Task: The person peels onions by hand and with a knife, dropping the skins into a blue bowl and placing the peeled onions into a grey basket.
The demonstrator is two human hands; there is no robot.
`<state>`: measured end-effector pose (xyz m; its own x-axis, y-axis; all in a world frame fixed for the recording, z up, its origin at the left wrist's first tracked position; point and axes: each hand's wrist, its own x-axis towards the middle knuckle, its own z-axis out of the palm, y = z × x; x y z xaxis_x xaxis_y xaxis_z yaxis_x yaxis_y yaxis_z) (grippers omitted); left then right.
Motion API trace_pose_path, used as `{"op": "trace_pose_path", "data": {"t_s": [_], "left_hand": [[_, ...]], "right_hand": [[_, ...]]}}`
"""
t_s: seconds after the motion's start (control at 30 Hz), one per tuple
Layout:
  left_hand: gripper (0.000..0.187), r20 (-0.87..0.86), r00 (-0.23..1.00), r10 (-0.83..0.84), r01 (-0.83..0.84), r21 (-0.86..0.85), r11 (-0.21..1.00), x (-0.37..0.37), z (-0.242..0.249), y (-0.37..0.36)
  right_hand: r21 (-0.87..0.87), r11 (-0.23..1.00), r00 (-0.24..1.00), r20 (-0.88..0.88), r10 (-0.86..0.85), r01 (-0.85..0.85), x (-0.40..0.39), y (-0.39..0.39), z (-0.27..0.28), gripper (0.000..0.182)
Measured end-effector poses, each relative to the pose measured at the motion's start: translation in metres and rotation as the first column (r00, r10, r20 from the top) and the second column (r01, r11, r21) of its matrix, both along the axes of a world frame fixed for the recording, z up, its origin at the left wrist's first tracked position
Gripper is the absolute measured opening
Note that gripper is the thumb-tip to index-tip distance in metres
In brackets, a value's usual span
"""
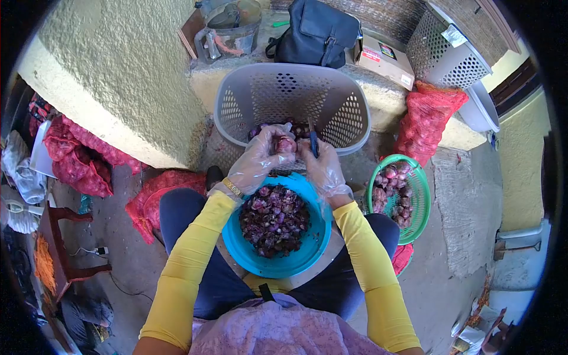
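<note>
My left hand (260, 160), in a clear plastic glove, is closed around a red onion (285, 145). Gloved the same way, my right hand (321, 168) grips a knife (313, 137) with a dark blue handle, its blade pointing up and away from me. Both hands are close together above the near rim of a grey laundry-style basket (293, 70), where more onions are partly visible at the bottom. Below my wrists, between my knees, sits a turquoise basin (278, 269) holding a heap of purple onion skins and trimmings (275, 222).
A green basket (425, 204) of red onions stands by my right knee. Red mesh sacks (429, 118) lean on the right and lie at left (157, 198). On the ledge ahead are a black backpack (319, 32), a cardboard box (384, 59) and a clear bucket (239, 35).
</note>
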<state>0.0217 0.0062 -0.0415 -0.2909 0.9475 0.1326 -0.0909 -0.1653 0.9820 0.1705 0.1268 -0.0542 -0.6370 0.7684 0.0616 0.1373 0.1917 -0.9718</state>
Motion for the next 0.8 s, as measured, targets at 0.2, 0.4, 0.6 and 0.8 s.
{"op": "trace_pose_path", "data": {"t_s": [0.2, 0.4, 0.6, 0.8], "left_hand": [[0.046, -0.417, 0.908, 0.034, -0.066, -0.063, 0.996, -0.003, -0.005, 0.005], [0.046, -0.655, 0.738, 0.166, -0.118, 0.118, 0.986, -0.001, -0.014, 0.009], [0.047, -0.616, 0.763, 0.195, -0.128, 0.152, 0.980, -0.003, -0.013, 0.011], [0.055, -0.365, 0.924, 0.112, -0.075, 0.113, 0.991, -0.009, -0.031, 0.014]], "right_hand": [[0.241, 0.969, 0.992, 0.094, -0.083, 0.058, -0.009, 0.009, -0.024, 0.030], [0.280, 0.955, 0.975, 0.169, -0.146, 0.095, -0.009, 0.016, -0.032, 0.029], [0.157, 0.985, 0.986, 0.137, -0.099, 0.077, -0.009, 0.018, -0.020, 0.029], [0.108, 0.992, 0.997, 0.047, -0.069, 0.063, 0.011, 0.010, -0.037, 0.029]]}}
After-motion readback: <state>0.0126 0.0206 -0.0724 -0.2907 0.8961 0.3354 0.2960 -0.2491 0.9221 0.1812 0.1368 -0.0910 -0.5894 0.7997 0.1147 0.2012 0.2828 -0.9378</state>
